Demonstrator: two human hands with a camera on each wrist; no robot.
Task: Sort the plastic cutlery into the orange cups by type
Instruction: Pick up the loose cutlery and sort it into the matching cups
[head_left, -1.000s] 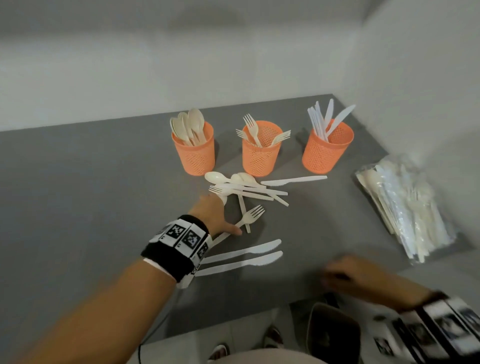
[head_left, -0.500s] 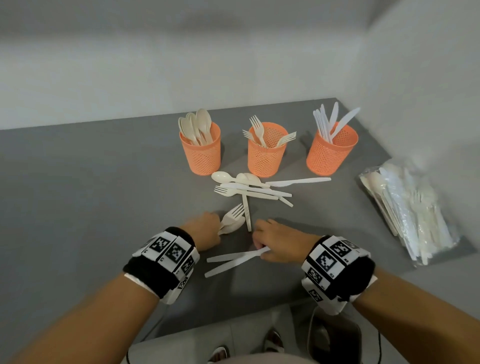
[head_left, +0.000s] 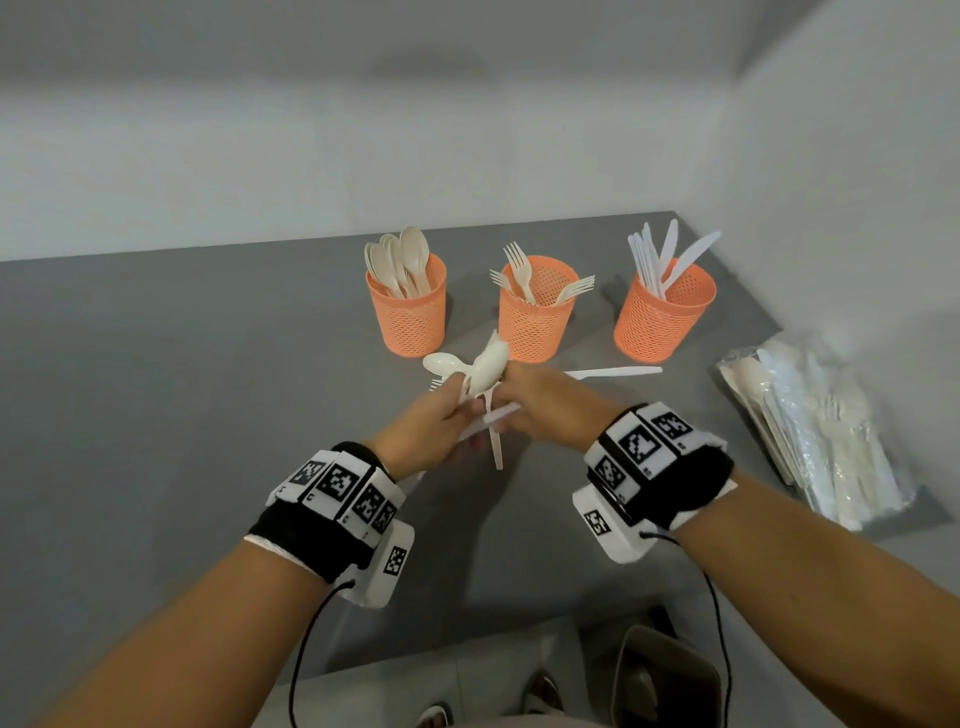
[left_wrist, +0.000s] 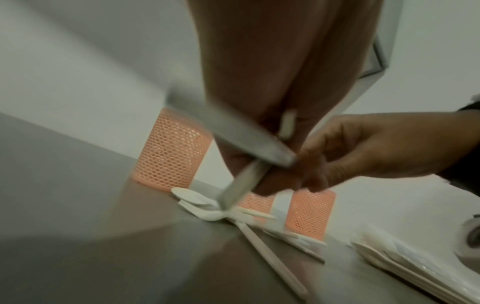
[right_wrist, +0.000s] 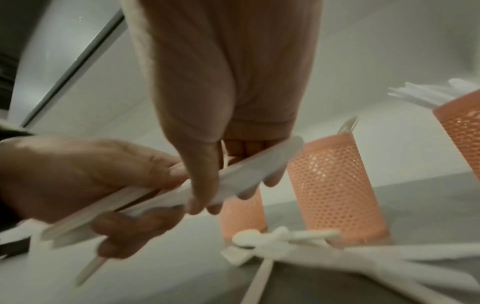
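Observation:
Three orange mesh cups stand in a row at the back: spoons in the left cup (head_left: 410, 322), forks in the middle cup (head_left: 535, 322), knives in the right cup (head_left: 660, 322). My hands meet above the loose pile. My left hand (head_left: 465, 402) grips a cream spoon (head_left: 491, 364) together with another cream piece, bowl pointing up. My right hand (head_left: 509, 413) pinches two white knives (right_wrist: 241, 172) between thumb and fingers. The left hand's fingers (right_wrist: 135, 226) also curl round those knives' other ends. A spoon (head_left: 441, 362), a knife (head_left: 613, 371) and other pieces lie on the table.
A clear bag of more plastic cutlery (head_left: 810, 431) lies at the right, near the wall. The grey table (head_left: 182, 389) ends close to my body, with floor and a dark bin (head_left: 660, 680) below its front edge.
Both hands have lifted off the table and come together over the pile. The left brought up the spoon and fork, the right brought up the two knives.

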